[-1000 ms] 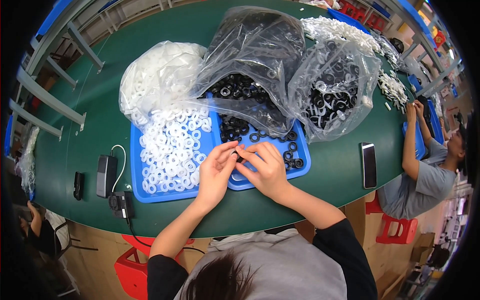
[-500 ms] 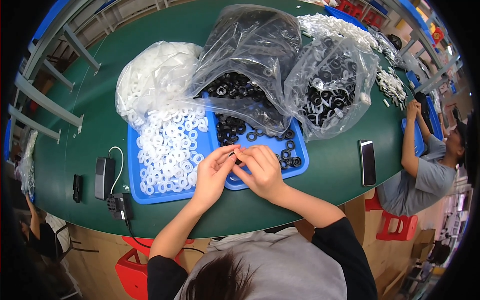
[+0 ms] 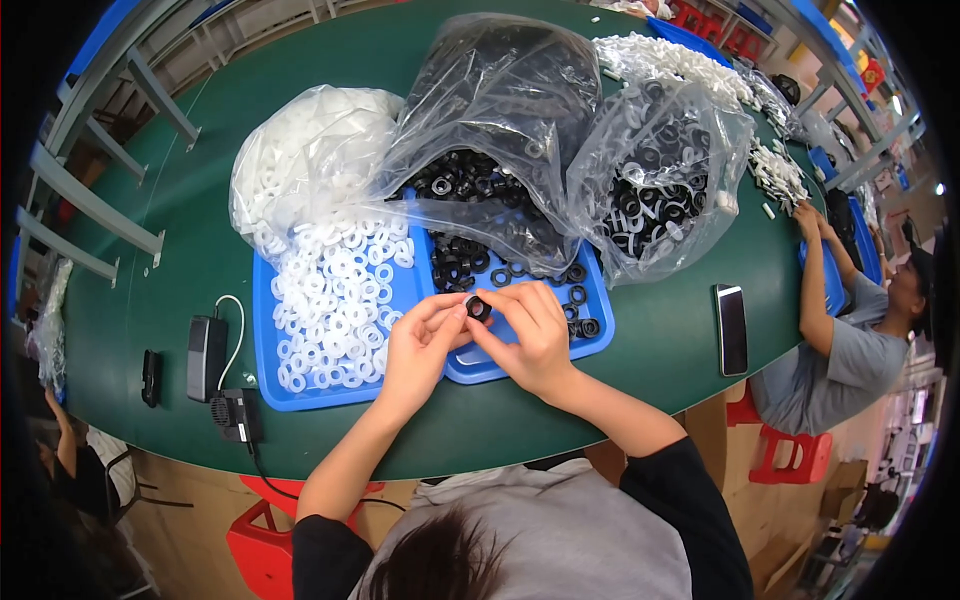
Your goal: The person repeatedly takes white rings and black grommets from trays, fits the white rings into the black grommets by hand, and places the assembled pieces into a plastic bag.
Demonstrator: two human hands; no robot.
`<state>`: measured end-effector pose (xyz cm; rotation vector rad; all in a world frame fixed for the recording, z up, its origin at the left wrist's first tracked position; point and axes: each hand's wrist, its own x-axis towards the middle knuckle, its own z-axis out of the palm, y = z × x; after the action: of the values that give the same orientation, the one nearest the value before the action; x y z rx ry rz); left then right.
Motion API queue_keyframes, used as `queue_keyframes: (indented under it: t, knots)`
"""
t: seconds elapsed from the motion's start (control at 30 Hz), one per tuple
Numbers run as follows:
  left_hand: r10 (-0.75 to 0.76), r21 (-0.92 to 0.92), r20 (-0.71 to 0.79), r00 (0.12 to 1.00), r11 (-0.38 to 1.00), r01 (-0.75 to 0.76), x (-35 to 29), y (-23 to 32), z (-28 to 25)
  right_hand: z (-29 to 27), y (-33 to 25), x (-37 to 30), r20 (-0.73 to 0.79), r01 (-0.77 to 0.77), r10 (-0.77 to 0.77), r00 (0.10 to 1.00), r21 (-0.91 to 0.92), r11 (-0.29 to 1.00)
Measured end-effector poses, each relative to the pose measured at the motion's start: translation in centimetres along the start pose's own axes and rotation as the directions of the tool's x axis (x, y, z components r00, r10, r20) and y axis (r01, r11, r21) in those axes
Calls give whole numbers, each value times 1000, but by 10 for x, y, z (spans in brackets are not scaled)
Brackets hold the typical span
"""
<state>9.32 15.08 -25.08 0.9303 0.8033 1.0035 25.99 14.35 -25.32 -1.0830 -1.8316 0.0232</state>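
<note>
A small black ring (image 3: 478,308) is held between the fingertips of both my hands, above the front edge of the blue trays. My left hand (image 3: 425,345) pinches it from the left. My right hand (image 3: 530,335) grips it from the right with thumb and fingers. Beneath and to the left, loose white rings (image 3: 335,320) fill the left blue tray (image 3: 268,370). Black rings (image 3: 455,262) lie in the right blue tray (image 3: 597,345), partly hidden by my right hand. Whether a white part sits inside the held ring I cannot tell.
Behind the trays stand a clear bag of white rings (image 3: 315,165), a large bag of black rings (image 3: 505,90) and a bag of mixed parts (image 3: 660,180). A phone (image 3: 732,330) lies right, a black adapter (image 3: 207,355) left. A co-worker (image 3: 850,330) sits at the far right.
My fingers have turned the black ring so its round opening shows, and my hands have parted slightly. The co-worker's hands at the right have moved nearer the tray there.
</note>
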Motion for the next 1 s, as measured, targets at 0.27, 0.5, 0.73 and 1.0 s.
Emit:
queue_keyframes:
  t: [0.27,0.5,0.73,1.0]
  knots:
    - [40,103,-71,997,994,-33,-2,-2,0,2,4,-3,74,-4,-6,997,139,990]
    - [58,114,-117,991,993,-44,-3,-7,-2,4,4,-7,70,88,-97,993,120,989]
    - [80,172,-115,990,983,-59,-4,-2,-1,3,-4,-6,38,87,-88,995,10,996]
    - [61,253,9,998,965,-61,2,10,-9,-25,18,24,-282,-19,-33,959,-179,984]
